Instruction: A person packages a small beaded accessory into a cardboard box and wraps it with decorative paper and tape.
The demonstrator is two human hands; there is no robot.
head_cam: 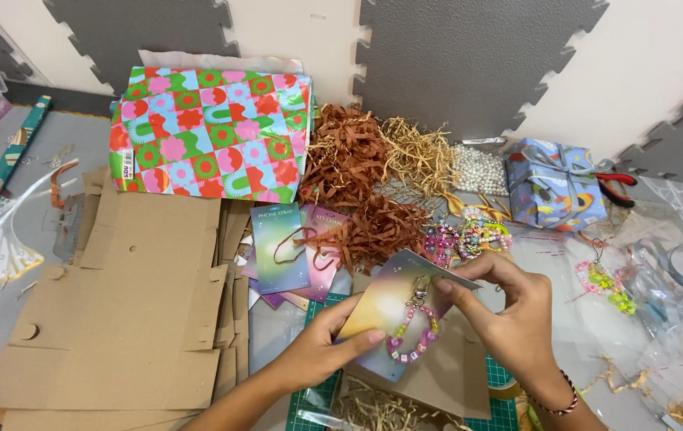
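My left hand (321,351) grips the lower left edge of a pastel gradient backing card (385,307). A beaded key chain (413,335) with pink, green and white beads and a metal clasp lies on the card. My right hand (509,319) pinches the card's upper right corner, its fingers by the clasp. The card is held above a brown open box (437,383) with straw-coloured paper shred, on a green cutting mat (501,403).
Flattened cardboard boxes (126,303) lie at left. A colourful wrapping-paper pack (214,132), brown and tan shredded paper (365,175), more backing cards (282,243), bead bracelets (469,235), a wrapped blue gift box (557,183), red pliers (621,185) and clear bags (669,295) surround the spot.
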